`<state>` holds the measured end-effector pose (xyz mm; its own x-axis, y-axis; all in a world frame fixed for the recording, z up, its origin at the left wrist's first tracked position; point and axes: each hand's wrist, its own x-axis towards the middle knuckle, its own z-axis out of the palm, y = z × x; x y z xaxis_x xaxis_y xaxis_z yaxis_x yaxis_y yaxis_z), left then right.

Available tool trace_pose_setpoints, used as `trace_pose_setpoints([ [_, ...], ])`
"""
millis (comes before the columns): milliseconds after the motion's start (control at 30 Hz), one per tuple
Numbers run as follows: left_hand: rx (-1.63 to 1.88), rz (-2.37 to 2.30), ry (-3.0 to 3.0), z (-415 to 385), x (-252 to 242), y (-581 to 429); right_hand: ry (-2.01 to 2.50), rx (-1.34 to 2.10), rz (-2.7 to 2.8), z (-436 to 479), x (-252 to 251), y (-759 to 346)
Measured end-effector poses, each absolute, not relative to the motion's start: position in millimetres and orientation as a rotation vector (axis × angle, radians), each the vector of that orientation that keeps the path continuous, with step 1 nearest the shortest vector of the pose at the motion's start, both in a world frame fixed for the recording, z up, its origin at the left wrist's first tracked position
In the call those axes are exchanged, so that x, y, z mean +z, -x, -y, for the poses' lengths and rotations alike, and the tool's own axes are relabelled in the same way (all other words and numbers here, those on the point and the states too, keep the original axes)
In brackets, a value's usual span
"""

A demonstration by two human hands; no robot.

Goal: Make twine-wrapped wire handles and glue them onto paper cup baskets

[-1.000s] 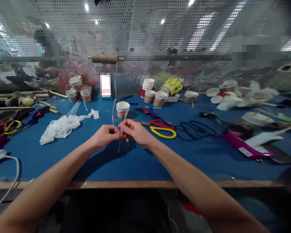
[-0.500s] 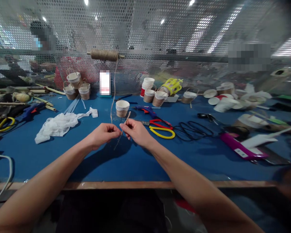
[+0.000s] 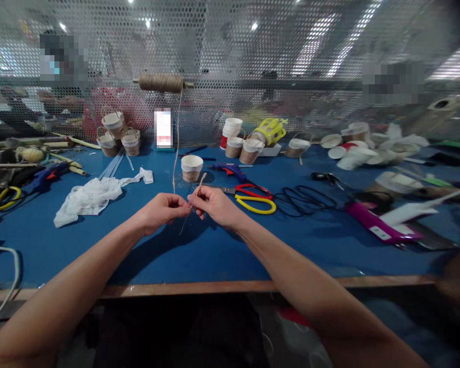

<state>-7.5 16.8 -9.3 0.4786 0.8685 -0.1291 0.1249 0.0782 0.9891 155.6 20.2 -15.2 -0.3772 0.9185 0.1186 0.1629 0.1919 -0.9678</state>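
The brown string (image 3: 201,183) is pinched in the left hand (image 3: 164,210) and the right hand (image 3: 216,207), above the bench (image 3: 230,260) — they're twisting it, I think. Next needs tight, steady fingertips. A little cup (image 3: 191,169) stands past them — the string's roll (image 3: 161,83) hangs farther back.

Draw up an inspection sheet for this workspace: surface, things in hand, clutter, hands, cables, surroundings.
Surface: blue tabletop with a wooden front edge.
Things in hand: twine runs from a spool down to the left hand; a white-rimmed cup stands beyond the hands.
Clutter: crumpled white cloth at left; red-and-yellow scissors beside the right hand; purple tool at far right.
Hands: close together, both pinching twine.
Cables: black cable loosely looped right of the scissors; white cable hanging over the front edge at left.
Surroundings: perforated screen behind the table.
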Motion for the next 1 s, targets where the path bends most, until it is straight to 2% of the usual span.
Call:
trace_pose_setpoints([
  [633, 0.729, -1.072, -1.571, -11, -7, 2, 1.176, 1.097, 1.709, -16, -15, -150],
  [833, 0.711, -0.979, -1.481, -16, -9, 7, 0.981, 1.245, 1.675, -14, -12, -152],
  [1000, 0.633, -0.929, -1.501, -18, -6, 13, 0.998, 1.262, 1.674, -16, -15, -152],
])
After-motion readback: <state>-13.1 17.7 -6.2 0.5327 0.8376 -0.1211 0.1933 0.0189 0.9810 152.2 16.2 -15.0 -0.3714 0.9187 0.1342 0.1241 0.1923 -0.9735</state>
